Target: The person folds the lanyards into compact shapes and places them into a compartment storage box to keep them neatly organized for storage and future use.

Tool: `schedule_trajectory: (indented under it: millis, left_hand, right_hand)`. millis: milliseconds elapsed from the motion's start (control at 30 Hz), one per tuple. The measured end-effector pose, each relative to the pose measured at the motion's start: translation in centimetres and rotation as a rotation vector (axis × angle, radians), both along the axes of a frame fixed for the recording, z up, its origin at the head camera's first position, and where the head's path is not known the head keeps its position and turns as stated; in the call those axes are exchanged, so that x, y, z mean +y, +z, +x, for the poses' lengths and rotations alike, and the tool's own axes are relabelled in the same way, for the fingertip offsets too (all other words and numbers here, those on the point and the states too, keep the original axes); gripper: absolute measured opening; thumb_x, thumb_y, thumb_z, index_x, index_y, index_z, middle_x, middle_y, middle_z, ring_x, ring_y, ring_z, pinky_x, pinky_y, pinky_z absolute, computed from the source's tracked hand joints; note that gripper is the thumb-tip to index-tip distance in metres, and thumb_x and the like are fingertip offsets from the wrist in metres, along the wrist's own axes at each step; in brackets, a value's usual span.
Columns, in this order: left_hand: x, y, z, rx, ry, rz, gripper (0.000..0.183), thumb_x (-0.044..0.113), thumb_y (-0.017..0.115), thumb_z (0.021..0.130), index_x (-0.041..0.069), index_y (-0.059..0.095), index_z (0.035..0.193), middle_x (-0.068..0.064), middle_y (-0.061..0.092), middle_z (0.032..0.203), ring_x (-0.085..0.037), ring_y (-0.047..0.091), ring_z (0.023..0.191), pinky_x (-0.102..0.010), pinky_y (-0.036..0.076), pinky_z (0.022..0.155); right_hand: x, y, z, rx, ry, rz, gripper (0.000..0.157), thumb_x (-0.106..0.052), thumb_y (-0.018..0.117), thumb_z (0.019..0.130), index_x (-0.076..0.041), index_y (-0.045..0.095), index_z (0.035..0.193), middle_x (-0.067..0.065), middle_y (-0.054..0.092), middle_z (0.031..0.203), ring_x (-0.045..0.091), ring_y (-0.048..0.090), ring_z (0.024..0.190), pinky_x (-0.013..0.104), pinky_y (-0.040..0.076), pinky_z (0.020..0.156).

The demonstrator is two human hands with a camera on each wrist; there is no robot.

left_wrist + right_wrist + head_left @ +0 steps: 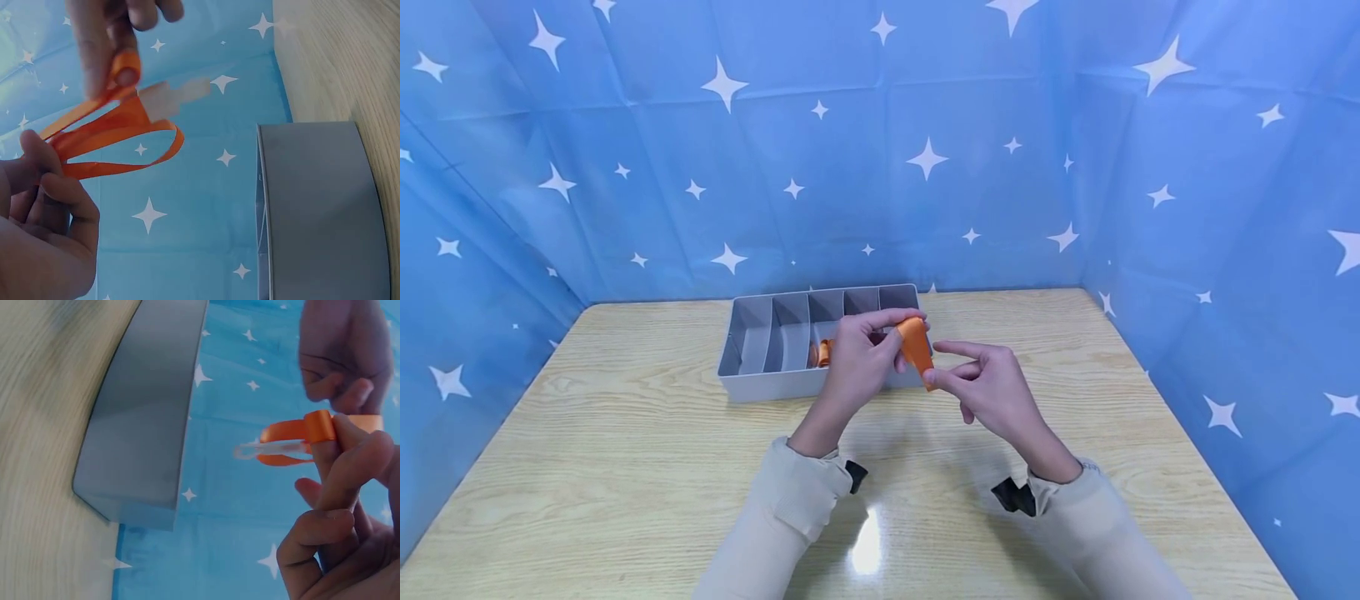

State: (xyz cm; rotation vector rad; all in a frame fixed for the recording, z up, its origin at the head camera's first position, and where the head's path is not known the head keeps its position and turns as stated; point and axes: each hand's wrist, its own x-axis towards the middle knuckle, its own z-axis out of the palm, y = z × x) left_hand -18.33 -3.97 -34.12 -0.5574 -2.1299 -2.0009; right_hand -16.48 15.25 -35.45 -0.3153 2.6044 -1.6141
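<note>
Both hands hold an orange lanyard [914, 343], a flat ribbon with a pale plastic clip [175, 97], in front of the tray's right end. My left hand [861, 354] pinches the upper part of the ribbon between thumb and fingers. My right hand [992, 387] pinches its lower end, index finger stretched out toward the left hand. In the left wrist view the ribbon hangs in open loops from the left fingers [72, 194]. In the right wrist view one turn of it wraps a fingertip of the right hand [350, 531], with the clip [269, 449] sticking out beyond.
A long grey tray [775, 385] with several compartments stands at the back of the wooden table [625, 467]. Another coiled orange ribbon [823, 352] lies in a middle compartment, partly hidden by the left hand. A blue star-patterned curtain [850, 208] hangs behind and along the sides.
</note>
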Motion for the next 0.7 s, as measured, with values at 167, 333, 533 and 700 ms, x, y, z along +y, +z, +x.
schedule_trajectory:
  millis: [167, 333, 533, 700]
  left_hand:
    - [0.0, 0.0, 0.1, -0.030, -0.082, -0.012, 0.023, 0.000, 0.057, 0.098, 0.003, 0.075, 0.112, -0.011, 0.073, 0.097, -0.023, 0.055, 0.049, -0.022, 0.041, 0.044]
    - [0.0, -0.3, 0.1, -0.033, -0.162, -0.040, 0.021, 0.002, 0.058, 0.099, 0.000, 0.073, 0.113, -0.013, 0.070, 0.088, -0.024, 0.055, 0.050, -0.022, 0.038, 0.044]
    - [0.0, -0.3, 0.1, -0.039, -0.201, -0.053, 0.022, 0.002, 0.057, 0.100, 0.000, 0.073, 0.114, -0.014, 0.069, 0.084, -0.027, 0.055, 0.050, -0.023, 0.037, 0.043]
    - [-0.1, -0.1, 0.1, -0.039, -0.241, -0.070, 0.028, -0.006, 0.050, 0.098, -0.001, 0.073, 0.113, -0.015, 0.068, 0.083, -0.029, 0.055, 0.051, -0.023, 0.038, 0.043]
  right_hand:
    - [0.1, -0.8, -0.8, 0.012, 0.016, -0.048, 0.051, -0.026, 0.079, 0.087, -0.006, 0.064, 0.131, 0.005, 0.071, 0.067, 0.025, 0.046, 0.037, 0.029, 0.036, 0.038]
    - [0.4, -1.6, -1.4, -0.002, 0.062, -0.087, 0.051, -0.022, 0.078, 0.088, -0.003, 0.062, 0.133, 0.007, 0.068, 0.065, 0.024, 0.046, 0.040, 0.028, 0.035, 0.040]
    - [0.7, -1.8, -1.8, 0.023, 0.111, -0.095, 0.056, -0.020, 0.077, 0.088, -0.008, 0.057, 0.139, 0.006, 0.071, 0.071, 0.027, 0.048, 0.043, 0.027, 0.037, 0.041]
    - [1.1, -1.9, -2.4, -0.032, 0.212, -0.091, 0.062, -0.022, 0.077, 0.089, -0.014, 0.051, 0.146, 0.007, 0.068, 0.068, 0.017, 0.044, 0.042, 0.026, 0.035, 0.042]
